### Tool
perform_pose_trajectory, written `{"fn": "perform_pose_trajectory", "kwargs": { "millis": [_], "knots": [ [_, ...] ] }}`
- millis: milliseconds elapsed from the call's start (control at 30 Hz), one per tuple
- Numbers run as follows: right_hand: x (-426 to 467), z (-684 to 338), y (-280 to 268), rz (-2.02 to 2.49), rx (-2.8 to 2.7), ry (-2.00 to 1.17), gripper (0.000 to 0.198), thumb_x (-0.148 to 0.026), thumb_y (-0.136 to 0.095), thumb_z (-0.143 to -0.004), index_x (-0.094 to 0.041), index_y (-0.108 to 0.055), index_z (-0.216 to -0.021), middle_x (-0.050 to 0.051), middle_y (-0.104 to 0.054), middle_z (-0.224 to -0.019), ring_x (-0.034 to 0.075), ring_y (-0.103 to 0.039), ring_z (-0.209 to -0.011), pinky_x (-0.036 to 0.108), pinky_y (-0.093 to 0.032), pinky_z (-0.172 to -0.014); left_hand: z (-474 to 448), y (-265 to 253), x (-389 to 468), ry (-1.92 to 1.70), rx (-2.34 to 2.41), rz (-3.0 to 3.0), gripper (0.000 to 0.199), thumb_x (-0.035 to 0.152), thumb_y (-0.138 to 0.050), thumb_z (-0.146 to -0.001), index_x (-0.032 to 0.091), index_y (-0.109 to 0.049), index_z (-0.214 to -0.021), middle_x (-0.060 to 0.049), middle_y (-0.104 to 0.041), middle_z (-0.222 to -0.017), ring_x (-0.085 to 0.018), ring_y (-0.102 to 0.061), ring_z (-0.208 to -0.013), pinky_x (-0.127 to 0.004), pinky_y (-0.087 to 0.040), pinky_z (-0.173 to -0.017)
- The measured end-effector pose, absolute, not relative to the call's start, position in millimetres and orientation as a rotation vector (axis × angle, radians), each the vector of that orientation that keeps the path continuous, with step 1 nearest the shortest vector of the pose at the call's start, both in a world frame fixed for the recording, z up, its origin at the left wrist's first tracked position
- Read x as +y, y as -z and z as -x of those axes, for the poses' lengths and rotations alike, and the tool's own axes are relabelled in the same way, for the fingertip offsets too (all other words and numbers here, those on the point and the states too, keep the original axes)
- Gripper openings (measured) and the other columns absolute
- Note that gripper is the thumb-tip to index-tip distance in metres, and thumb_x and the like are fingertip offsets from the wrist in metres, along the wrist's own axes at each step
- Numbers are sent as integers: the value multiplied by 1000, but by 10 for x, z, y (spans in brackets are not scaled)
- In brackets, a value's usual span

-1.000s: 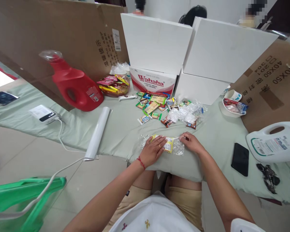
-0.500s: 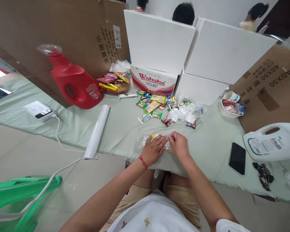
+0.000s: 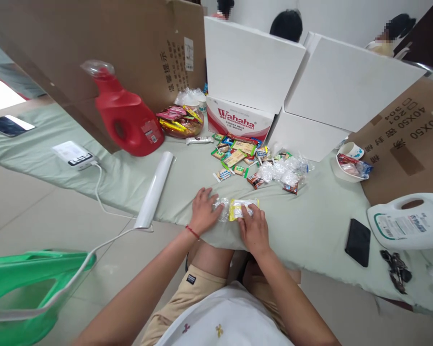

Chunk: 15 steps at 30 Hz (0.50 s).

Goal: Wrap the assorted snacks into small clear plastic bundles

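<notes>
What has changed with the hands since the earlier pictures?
The left hand let go of the yellow packet and moved left, to the clear wrap. The right hand moved left from the wrap's right end and now touches the packet. The snack pile and red bottle stayed.

Bare cloth (image 3: pixel 306 218) gives passage between the yellow packet (image 3: pixel 237 207) and the phone (image 3: pixel 358 242); heaped snacks (image 3: pixel 235 157) block straight ahead.

I read "Wahaha" in red on the red-and-white cardboard carton (image 3: pixel 234 126), with "PURIFIED WATER FOR DRINKING" beneath it. The upright brown cardboard sheet on the right (image 3: pixel 382 166) gives me "40X50" twice; the brown cardboard sheet on the left (image 3: pixel 137 53), "温馨提示". Print on the white plastic jug with a handle (image 3: pixel 424 235) is too blurred for me.
</notes>
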State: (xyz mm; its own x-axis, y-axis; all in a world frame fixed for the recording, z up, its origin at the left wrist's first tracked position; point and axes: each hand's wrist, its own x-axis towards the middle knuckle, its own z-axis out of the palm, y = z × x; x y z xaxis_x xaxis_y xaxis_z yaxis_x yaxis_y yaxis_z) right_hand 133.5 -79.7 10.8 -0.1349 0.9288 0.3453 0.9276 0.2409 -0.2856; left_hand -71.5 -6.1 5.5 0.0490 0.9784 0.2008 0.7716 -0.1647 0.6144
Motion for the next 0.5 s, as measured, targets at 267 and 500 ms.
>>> {"fn": "perform_pose_trajectory", "kwargs": {
  "millis": [267,500],
  "knots": [
    [-792,-1348,-123,1693,-2083,-43,40,-32,-48,-103,-24,-63,-139,16,-52,-137,30,-48,-106,47,-49,-92,623,-524,-64,-359,1735,-2020,12,26,-56,-86,20,-67,-88,-10,-71,-93,-27,-65,-94,-37,-49,-83],
    [-771,-1343,-103,1686,-2030,-209,41,-26,-47,-101,-23,-62,-138,18,-51,-141,34,-50,-117,55,-46,-100,-13,-517,87,-563,1495,-1620,16,22,-57,-81,18,-61,-66,0,-60,-52,-16,-58,-52,-26,-43,-57]
  ]
}}
